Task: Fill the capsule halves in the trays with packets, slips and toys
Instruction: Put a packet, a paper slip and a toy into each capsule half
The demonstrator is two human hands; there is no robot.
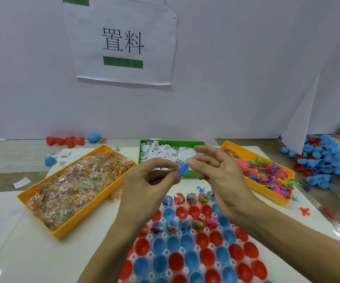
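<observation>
Both hands are raised above the white capsule tray (200,249), which holds red and blue capsule halves. My left hand (148,184) pinches a small blue toy (182,169) between thumb and fingers. My right hand (218,174) meets it from the right, with thumb and forefinger touching the same toy. Several halves in the far rows hold toys; the nearer ones show bare insides. A yellow tray of candy packets (75,190) lies on the left, a green tray of white slips (165,153) in the middle, and a yellow tray of toys (265,170) on the right.
A heap of loose blue and red capsule halves (324,160) lies far right. More halves and stray slips sit along the back wall on the left (67,140). A few loose toys (304,211) lie on the mat right of the capsule tray.
</observation>
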